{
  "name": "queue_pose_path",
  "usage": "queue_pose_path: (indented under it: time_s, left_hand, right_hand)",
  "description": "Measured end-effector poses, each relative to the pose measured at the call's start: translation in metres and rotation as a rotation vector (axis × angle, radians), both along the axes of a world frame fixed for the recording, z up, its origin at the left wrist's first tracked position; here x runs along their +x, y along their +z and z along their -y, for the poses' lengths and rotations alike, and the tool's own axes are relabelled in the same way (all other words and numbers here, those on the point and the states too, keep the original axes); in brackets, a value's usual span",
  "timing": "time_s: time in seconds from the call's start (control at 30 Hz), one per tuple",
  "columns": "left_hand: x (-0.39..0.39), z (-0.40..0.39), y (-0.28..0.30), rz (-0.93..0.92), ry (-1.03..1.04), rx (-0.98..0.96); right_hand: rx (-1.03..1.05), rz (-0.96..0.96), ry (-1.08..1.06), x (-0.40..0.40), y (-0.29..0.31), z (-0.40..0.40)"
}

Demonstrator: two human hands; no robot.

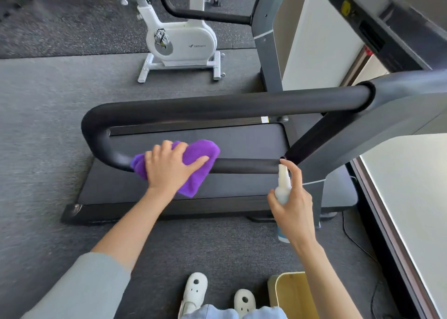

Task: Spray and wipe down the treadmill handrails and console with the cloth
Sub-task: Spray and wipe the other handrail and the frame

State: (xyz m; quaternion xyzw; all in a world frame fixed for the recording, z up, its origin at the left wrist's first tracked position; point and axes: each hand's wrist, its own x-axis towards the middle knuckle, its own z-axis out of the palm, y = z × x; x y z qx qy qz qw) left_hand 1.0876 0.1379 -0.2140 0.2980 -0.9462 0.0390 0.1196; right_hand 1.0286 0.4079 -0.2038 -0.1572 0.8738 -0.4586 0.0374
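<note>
Head view: left hand (173,167) presses the purple cloth (193,164) flat-fingered onto the near handrail (246,165), by its bend. Right hand (294,205) grips the spray bottle (282,185), nozzle at the rail. Best sweep rightward with firm pressure; rail open until the grey upright (312,173).

The long black padded handrail loop (217,105) has an open gap in its middle, wide enough for a hand. The bare lower bar (between the purple fuzzy cloth (193,159) and the white plastic spray bottle (283,185)) is free. The grey metal post (343,134) blocks the right end.
</note>
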Motion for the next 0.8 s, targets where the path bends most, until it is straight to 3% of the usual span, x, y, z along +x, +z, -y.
queue_pose_path:
  time_s: [0.13, 0.33, 0.5, 0.8]
  left_hand:
    - [0.002, -0.002, 0.004, -0.047, 0.138, 0.101]
    - [-0.06, -0.076, -0.001, 0.131, -0.168, 0.13]
    - [-0.111, -0.132, -0.008, 0.198, -0.271, 0.155]
    - [-0.071, -0.091, -0.01, 0.06, -0.296, 0.138]
  right_hand:
    - [-0.025, 0.026, -0.041, -0.002, -0.005, -0.008]
    - [-0.043, 0.032, -0.095, -0.001, -0.012, -0.03]
    - [-0.023, 0.019, -0.111, -0.002, -0.009, -0.045]
    - [-0.041, 0.025, -0.108, -0.01, 0.004, -0.032]
